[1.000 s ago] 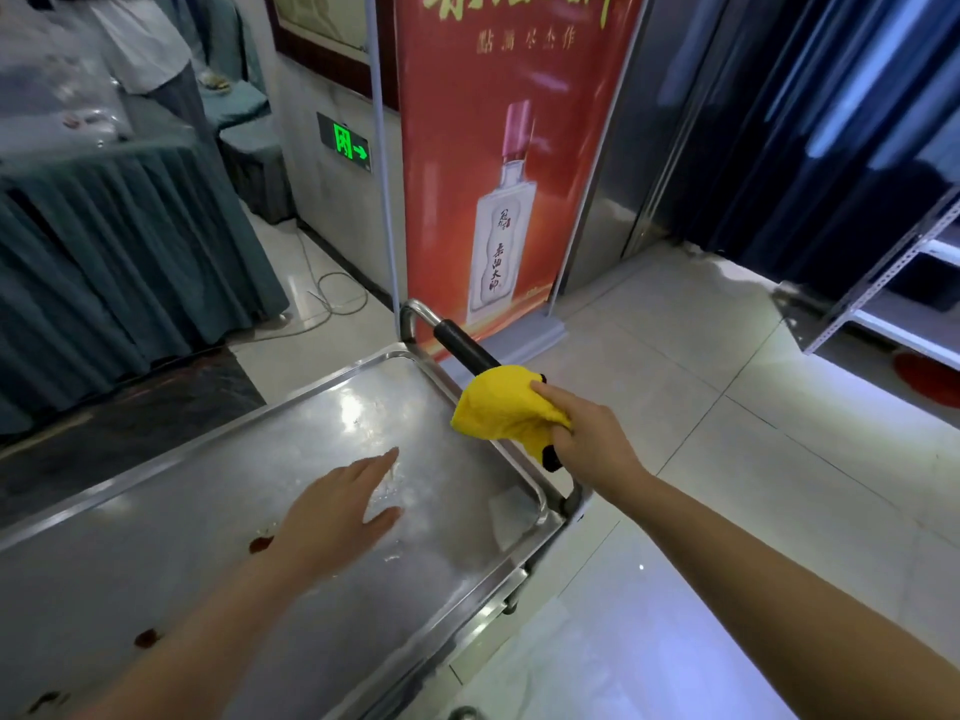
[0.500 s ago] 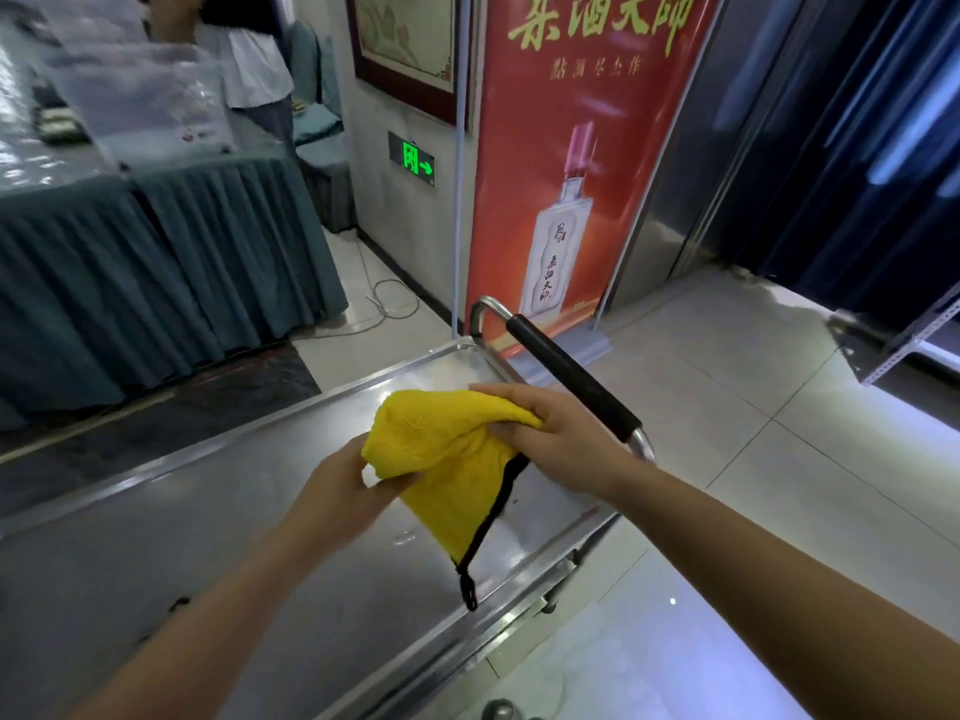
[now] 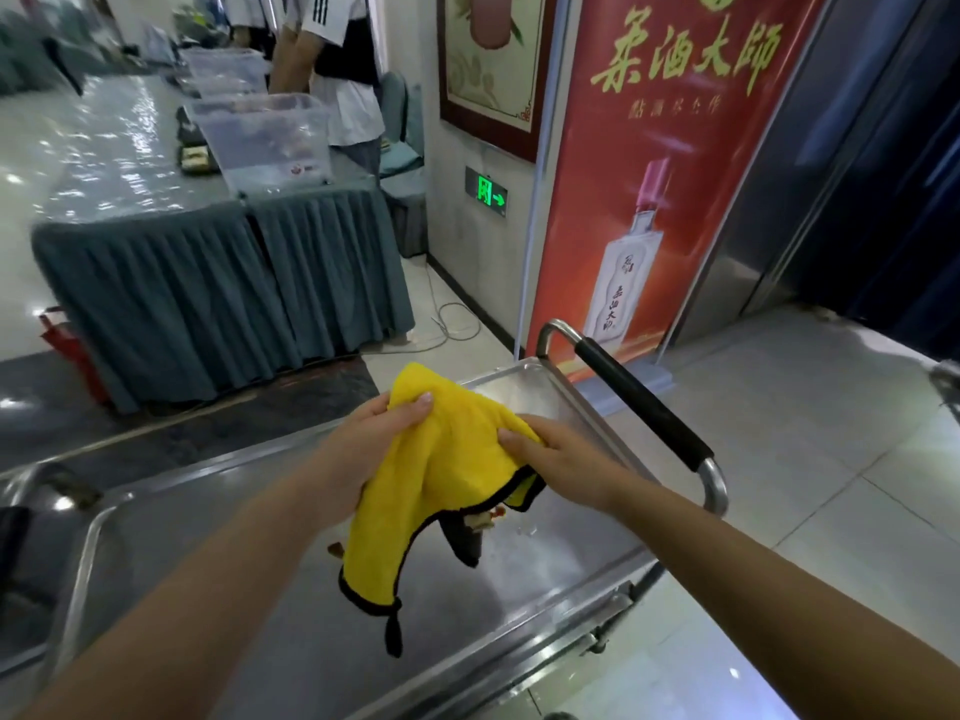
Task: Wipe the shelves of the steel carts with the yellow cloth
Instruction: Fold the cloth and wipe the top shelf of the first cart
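While the cloth [image 3: 457, 470] hangs in the air above the cart [image 3: 519, 605], we see both hands on it — the left hand [image 3: 363, 454] grips the upper corner, thumb pressed on top, and the right hand [image 3: 561, 459] pinches the fold at the other side. The black-edged lower corner dangles free over the steel shelf. Just beyond the right hand runs the cart's handle [image 3: 644, 407], and a red banner [image 3: 665, 174] stands behind it.
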Available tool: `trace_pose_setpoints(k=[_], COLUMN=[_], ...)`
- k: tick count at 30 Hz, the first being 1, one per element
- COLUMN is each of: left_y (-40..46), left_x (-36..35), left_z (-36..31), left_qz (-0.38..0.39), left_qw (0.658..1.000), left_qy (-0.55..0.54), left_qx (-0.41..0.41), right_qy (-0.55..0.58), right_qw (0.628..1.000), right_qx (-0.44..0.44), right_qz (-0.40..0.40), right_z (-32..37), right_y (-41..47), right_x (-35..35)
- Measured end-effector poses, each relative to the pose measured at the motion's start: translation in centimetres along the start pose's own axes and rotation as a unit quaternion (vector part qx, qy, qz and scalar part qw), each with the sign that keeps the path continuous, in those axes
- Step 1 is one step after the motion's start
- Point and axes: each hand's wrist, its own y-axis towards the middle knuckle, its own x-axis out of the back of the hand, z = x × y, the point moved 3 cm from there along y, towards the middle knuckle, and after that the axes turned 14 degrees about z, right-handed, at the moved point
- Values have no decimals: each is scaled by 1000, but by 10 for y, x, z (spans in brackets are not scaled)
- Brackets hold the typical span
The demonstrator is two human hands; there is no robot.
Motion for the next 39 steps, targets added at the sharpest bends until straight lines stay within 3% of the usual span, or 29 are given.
trace_pose_setpoints(k=[5, 11, 17, 25, 30, 33, 35, 39], left_y=[25, 76, 131, 166, 156, 147, 145, 145], left_x=[-9, -39, -66, -77, -75, -76, -79, -89], left_z=[-13, -31, -41, -42, -41, -34, -29, -20], left_qz=[-20, -39, -51, -88, -114, -120, -126, -85], left_qw=[999, 997, 995, 992, 972, 965, 966, 977], left_qy=[-42, -69, -77, 34, 176, 189, 160, -79], left_qx=[-4, -1, 33, 86, 107, 136, 159, 181], right_qy=[65, -73, -108, -144, -87, -64, -27, 43], right_qw=[997, 987, 981, 978, 987, 986, 984, 973], right_qx=[33, 146, 151, 114, 121, 140, 156, 202], right_qz=[21, 3, -63, 99, 55, 57, 78, 98], right_z=[-14, -23, -45, -76, -84, -80, -73, -50], right_y=[4, 0, 6, 13, 21, 25, 26, 24], right_x=[15, 57, 129, 189, 214, 222, 222, 217])
